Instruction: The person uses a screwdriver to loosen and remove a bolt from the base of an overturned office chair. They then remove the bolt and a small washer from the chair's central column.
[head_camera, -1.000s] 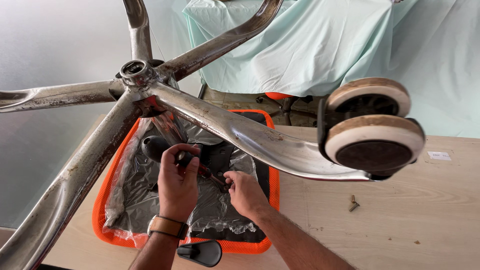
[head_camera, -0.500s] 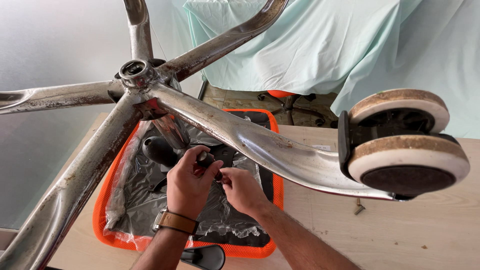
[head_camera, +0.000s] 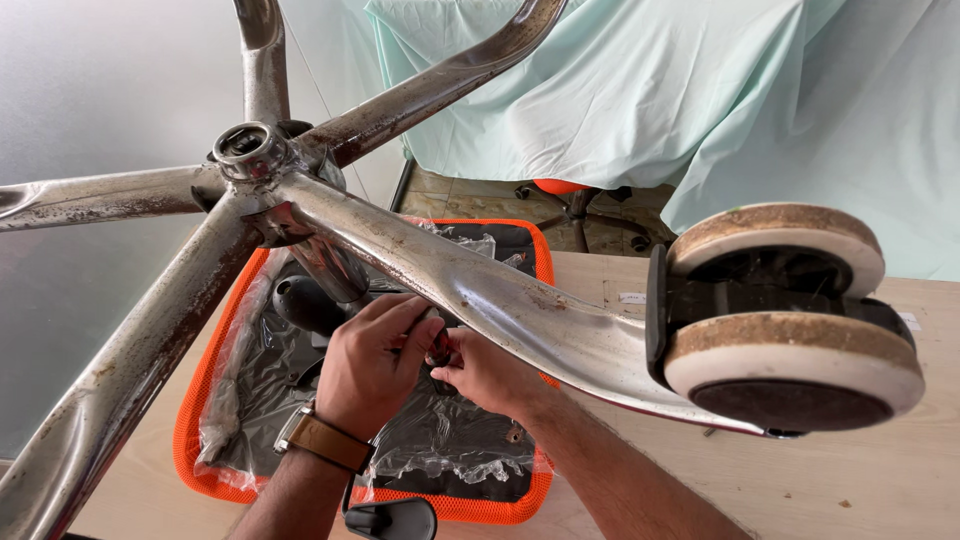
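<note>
Chrome chair base (head_camera: 430, 265) lies upturned over an orange seat (head_camera: 205, 470) on the surface, where left hand (head_camera: 372, 365) and right hand (head_camera: 487, 372) pinch a small dark fitting (head_camera: 440, 347) beneath one leg, seemingly mid-adjustment.

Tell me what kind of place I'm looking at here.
Probably an informal workshop or furniture repair spot. An upturned office chair with a worn chrome star base lies on a plain wooden table, a pale green cloth drapes something behind it, and both hands, left hand and right hand, work underneath.
</note>
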